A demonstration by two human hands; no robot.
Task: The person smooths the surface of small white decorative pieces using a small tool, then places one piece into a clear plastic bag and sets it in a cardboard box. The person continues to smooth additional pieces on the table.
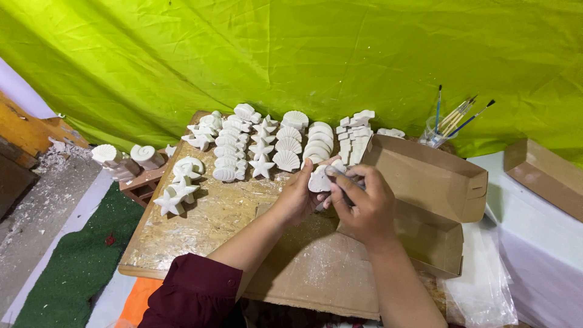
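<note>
My left hand (pixel 296 195) holds a small white plaster piece (pixel 318 180) up over the wooden board (pixel 200 225). My right hand (pixel 363 203) is closed around a thin tool (pixel 337 173) whose tip rests against that piece. Both hands meet just in front of rows of white plaster casts: stars (pixel 262 149), scallop shells (pixel 286 159), fish shapes (pixel 227 152) and blocky pieces (pixel 354 133). A dark red sleeve (pixel 197 291) covers my left forearm.
An open cardboard box (pixel 434 182) sits right of my hands. A clear cup of paintbrushes (pixel 438 130) stands behind it. Another cardboard box (pixel 543 173) lies on a white cloth at far right. More casts (pixel 130 157) rest on a crate at left. Green tarp (pixel 291 54) forms the backdrop.
</note>
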